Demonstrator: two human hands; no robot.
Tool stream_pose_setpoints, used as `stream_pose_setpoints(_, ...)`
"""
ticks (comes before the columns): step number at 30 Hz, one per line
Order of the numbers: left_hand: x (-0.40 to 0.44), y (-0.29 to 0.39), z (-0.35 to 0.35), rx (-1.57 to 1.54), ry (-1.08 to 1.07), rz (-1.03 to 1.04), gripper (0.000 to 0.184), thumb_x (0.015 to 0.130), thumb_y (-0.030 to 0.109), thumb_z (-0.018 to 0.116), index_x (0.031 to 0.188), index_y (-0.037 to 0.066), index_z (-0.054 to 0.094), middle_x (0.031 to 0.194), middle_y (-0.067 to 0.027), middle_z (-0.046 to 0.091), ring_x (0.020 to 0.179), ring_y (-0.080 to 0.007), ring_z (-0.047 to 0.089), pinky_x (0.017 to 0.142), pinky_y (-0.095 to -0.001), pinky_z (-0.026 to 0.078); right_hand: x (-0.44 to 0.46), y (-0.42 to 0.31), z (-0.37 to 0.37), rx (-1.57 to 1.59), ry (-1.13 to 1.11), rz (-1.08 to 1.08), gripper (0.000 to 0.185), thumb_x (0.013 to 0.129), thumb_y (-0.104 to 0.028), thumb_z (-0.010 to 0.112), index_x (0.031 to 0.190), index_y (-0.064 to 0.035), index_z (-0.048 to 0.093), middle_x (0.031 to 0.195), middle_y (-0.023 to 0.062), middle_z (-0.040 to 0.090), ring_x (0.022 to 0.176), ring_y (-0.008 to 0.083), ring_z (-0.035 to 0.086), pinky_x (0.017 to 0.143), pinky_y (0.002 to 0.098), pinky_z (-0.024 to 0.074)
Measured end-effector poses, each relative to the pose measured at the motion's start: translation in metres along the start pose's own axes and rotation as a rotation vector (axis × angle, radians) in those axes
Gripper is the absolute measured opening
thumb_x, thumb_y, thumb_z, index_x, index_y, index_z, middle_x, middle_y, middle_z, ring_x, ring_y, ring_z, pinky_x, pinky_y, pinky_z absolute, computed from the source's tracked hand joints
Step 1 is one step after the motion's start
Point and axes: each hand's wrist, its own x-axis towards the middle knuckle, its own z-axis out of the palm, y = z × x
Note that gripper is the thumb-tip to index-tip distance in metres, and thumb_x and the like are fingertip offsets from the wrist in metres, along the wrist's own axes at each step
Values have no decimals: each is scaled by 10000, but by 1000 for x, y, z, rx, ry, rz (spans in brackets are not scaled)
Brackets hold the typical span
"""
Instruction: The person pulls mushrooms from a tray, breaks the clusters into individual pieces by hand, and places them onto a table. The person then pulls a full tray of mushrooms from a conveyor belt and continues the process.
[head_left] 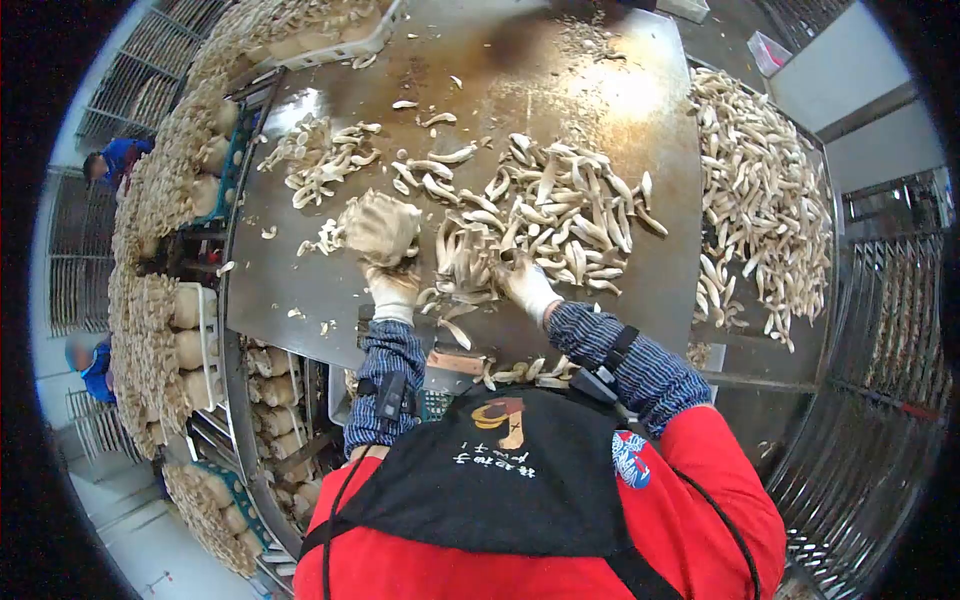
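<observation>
My left hand (392, 288), in a whitish glove, holds a large mushroom clump (380, 228) over the metal table, its fingers wrapped round the base. To the right, my right hand (526, 280), gloved too, is closed at the edge of another mushroom cluster (468, 252); what lies between its fingers is too small to make out. A heap of loose mushrooms (575, 215) spreads just beyond and right of my right hand. Smaller mushroom pieces (325, 160) lie on the table behind the held clump.
Stacked crates of mushroom clumps (195, 345) line the left side. A side table at the right bears many loose mushrooms (760, 190). Metal racks (890, 330) stand at the far right. Two people in blue (124, 158) are at the far left. Mushrooms lie near my apron.
</observation>
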Motion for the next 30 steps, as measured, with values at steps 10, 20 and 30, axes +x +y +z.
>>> stream_pose_setpoints(10, -23, -107, 6, 1047, -220, 64, 612, 828, 140, 707, 1353, 32, 411, 1174, -137, 562, 1026, -208, 583, 850, -339, 515, 11, 1, 32, 97, 130, -167, 308, 839, -121, 551, 1117, 9, 574, 985, 241, 648, 958, 375, 626, 837, 429, 486)
stream_pose_setpoints(20, -65, -112, 24, 806, -505, -91, 534, 806, -49, 605, 1287, 77, 410, 1144, -78, 574, 985, -194, 606, 755, -307, 550, -11, 10, -19, 664, 69, -150, 322, 844, -160, 646, 1111, -14, 540, 927, 84, 637, 700, 138, 577, 607, 277, 474)
stream_pose_setpoints(30, -62, -131, 28, 890, -534, 131, 335, 845, 8, 623, 1148, 86, 505, 1047, -56, 609, 902, -191, 629, 788, -389, 555, -6, 25, -34, 991, -173, -164, 202, 851, -79, 602, 1042, -16, 585, 912, 65, 629, 810, 151, 607, 718, 294, 505)
